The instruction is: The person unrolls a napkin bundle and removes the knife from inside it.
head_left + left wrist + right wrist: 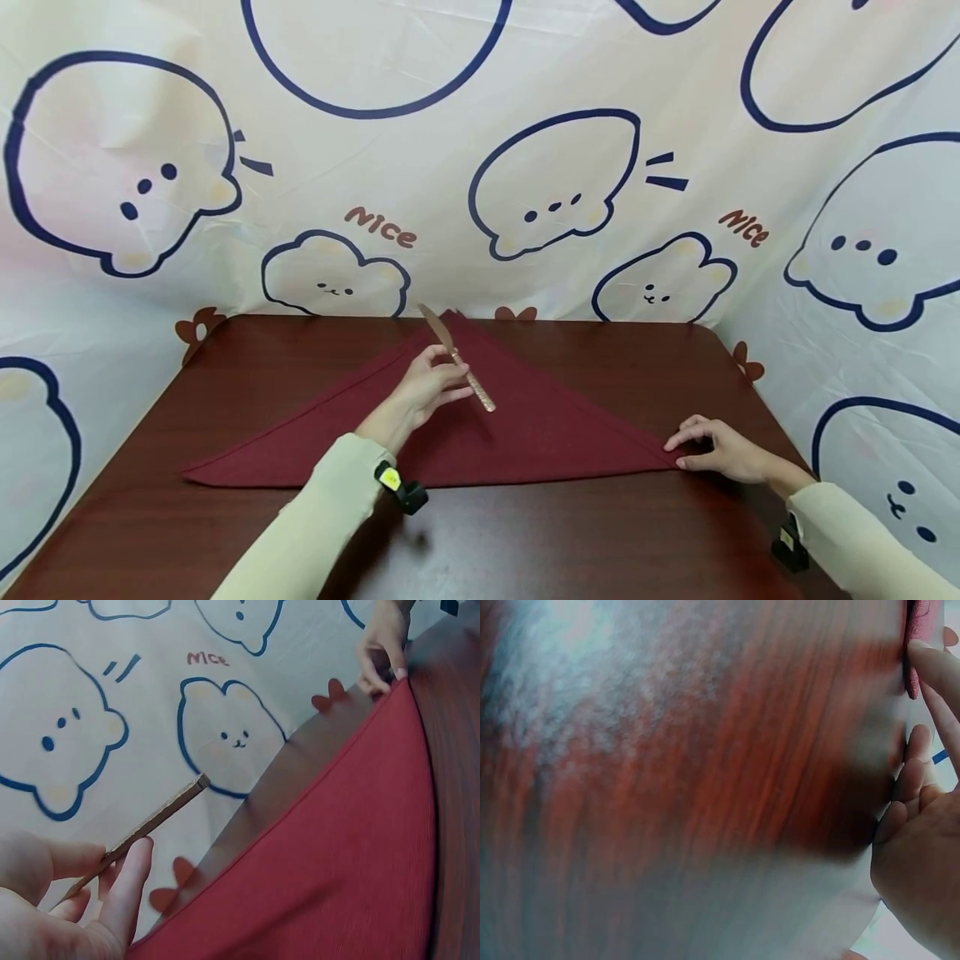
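A dark red cloth napkin (525, 437), folded into a triangle, lies on the table with its point away from me. Above its middle, my left hand (422, 387) pinches a gold-coloured table knife (437, 327) near the middle. The blade points up and away, while the patterned handle slants down to the right, apart from the cloth. In the left wrist view the knife (161, 816) sits between thumb and fingers. At the napkin's right corner, my right hand (720, 452) pinches the tip between thumb and fingers. The right wrist view shows that corner (916, 656) at its edge.
The brown wooden table (570, 542) extends on all sides of the napkin. A white curtain (435, 167) with printed cartoon figures hangs behind the table and along both sides. A dark wrist camera (408, 493) is strapped to the left wrist.
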Demonstrator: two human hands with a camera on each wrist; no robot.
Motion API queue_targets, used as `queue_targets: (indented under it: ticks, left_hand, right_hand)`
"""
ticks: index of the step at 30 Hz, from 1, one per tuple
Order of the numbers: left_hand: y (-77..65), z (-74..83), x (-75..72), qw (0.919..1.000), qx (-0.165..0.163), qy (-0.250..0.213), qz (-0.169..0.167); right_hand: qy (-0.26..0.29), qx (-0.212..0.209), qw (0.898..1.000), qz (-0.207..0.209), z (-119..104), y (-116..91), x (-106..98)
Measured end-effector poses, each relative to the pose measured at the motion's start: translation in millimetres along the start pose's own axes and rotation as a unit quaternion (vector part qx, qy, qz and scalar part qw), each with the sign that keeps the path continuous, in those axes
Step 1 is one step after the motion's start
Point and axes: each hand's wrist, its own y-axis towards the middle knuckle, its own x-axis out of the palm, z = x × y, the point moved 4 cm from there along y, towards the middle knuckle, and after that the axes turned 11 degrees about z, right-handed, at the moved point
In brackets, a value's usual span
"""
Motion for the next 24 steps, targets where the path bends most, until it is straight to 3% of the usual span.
queue_targets:
  ticks: [16,24]
  left_hand:
    - [19.7,-12.8,93.5,0.9940,-0.076,-0.078,-0.005]
    - [32.5,-21.9,131.2,0.9874,-0.100,-0.121,0.017]
  right_hand:
    - [-0.002,0.011,1.000,0.004,1,-4,-2]
    - [-0.003,0.002,1.000,0.010,-1,-1,1]
